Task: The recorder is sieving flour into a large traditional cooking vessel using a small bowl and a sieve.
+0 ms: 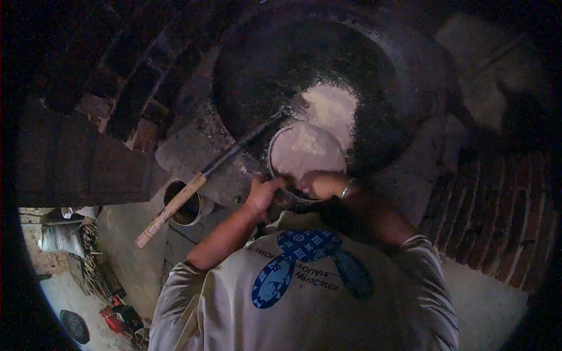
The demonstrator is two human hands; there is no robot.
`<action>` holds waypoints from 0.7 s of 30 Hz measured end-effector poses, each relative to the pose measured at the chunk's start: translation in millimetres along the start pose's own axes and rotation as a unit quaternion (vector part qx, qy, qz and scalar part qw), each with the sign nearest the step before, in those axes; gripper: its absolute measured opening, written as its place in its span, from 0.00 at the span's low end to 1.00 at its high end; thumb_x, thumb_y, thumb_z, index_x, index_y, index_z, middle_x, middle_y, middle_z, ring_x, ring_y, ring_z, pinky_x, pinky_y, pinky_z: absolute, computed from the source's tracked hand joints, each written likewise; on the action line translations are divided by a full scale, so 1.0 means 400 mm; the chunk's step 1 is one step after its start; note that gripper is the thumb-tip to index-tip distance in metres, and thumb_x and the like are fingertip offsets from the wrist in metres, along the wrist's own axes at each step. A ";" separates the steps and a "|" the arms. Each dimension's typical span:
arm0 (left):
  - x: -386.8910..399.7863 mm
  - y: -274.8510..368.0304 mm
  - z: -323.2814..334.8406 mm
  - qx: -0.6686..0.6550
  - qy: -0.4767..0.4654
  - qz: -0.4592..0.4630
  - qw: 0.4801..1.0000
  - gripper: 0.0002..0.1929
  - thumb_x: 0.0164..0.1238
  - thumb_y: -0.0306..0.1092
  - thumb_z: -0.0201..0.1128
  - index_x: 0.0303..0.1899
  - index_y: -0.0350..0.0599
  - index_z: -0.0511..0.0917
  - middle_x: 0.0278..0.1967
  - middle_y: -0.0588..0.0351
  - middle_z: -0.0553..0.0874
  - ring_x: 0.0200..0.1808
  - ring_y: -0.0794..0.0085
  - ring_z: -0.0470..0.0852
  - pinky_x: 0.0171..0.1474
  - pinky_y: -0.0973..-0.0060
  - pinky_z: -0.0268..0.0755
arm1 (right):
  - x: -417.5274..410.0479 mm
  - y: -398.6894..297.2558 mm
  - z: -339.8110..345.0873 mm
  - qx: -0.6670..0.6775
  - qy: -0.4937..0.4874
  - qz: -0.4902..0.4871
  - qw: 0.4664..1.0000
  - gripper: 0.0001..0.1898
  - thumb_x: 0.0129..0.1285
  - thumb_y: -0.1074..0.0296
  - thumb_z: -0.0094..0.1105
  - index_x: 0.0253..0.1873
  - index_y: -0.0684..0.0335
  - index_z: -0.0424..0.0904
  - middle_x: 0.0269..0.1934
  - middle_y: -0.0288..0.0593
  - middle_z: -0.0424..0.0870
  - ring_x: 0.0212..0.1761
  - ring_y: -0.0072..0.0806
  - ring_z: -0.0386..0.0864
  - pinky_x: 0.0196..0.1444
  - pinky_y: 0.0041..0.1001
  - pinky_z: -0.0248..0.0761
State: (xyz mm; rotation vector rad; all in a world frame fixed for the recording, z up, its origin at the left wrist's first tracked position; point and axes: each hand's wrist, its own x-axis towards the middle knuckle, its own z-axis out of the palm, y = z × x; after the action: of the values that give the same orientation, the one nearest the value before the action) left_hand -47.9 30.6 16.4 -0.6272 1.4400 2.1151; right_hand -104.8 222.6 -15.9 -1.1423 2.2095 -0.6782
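A round, thin-rimmed container (303,149), perhaps a sieve or basin, holds pale powdery or grainy material. It sits at the near edge of a large dark wok-like pan (263,61). My left hand (263,193) grips the container's left rim. My right hand (325,183), with a bracelet at the wrist, reaches over the near rim. Its fingers are blurred and dark, so what they hold does not show. Just beyond the container, a pale heap (331,105) lies in the pan. A long-handled tool (189,188) with a wooden grip and metal shaft leans over the pan's left edge, its head partly covered.
Under the wooden handle stands a bucket (199,210). Dark brickwork (131,87) rises at the upper left, and more bricks (491,228) are at the right. At the lower left are a white sack (63,241) and a red object (113,320). The light is dim.
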 end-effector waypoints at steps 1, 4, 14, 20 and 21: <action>-0.001 -0.001 -0.003 0.015 -0.003 0.017 1.000 0.17 0.52 0.30 0.56 0.45 0.36 0.71 0.36 0.51 0.79 0.33 0.65 0.79 0.26 0.72 0.76 | 0.002 0.011 0.001 0.089 -0.019 -0.046 0.995 0.14 0.49 0.74 0.51 0.44 0.62 0.75 0.35 0.46 0.78 0.36 0.38 0.77 0.40 0.33 0.69; -0.009 0.003 0.008 0.008 0.006 0.016 1.000 0.17 0.51 0.30 0.56 0.45 0.36 0.71 0.36 0.51 0.79 0.33 0.66 0.79 0.26 0.73 0.76 | 0.009 -0.002 -0.033 0.319 0.048 -0.003 0.946 0.14 0.55 0.73 0.52 0.48 0.65 0.72 0.34 0.41 0.77 0.36 0.33 0.77 0.39 0.28 0.69; -0.003 -0.002 0.006 0.004 0.020 -0.015 1.000 0.16 0.55 0.31 0.55 0.45 0.35 0.74 0.42 0.50 0.79 0.40 0.61 0.79 0.35 0.63 0.78 | -0.027 -0.034 -0.149 0.443 0.397 -0.018 0.803 0.08 0.57 0.70 0.52 0.42 0.62 0.73 0.23 0.33 0.71 0.21 0.17 0.68 0.18 0.16 0.58; -0.010 0.001 0.005 -0.004 0.005 -0.010 1.000 0.17 0.55 0.33 0.54 0.45 0.36 0.74 0.42 0.49 0.79 0.40 0.61 0.79 0.36 0.63 0.77 | -0.046 0.016 -0.141 0.735 0.258 0.097 0.620 0.10 0.61 0.64 0.50 0.43 0.62 0.72 0.24 0.35 0.72 0.19 0.17 0.66 0.16 0.15 0.54; -0.009 0.003 0.006 0.010 0.007 -0.013 1.000 0.17 0.55 0.33 0.54 0.45 0.36 0.74 0.42 0.50 0.79 0.40 0.61 0.79 0.36 0.64 0.77 | -0.049 0.023 -0.142 0.732 0.228 0.098 0.635 0.11 0.62 0.62 0.48 0.43 0.63 0.72 0.25 0.35 0.72 0.19 0.17 0.66 0.15 0.15 0.54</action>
State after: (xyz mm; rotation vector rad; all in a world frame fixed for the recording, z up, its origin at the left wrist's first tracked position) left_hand -46.0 31.9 20.2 -0.6503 1.4516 2.0772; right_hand -138.7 254.0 23.8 0.1888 1.1604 -2.1825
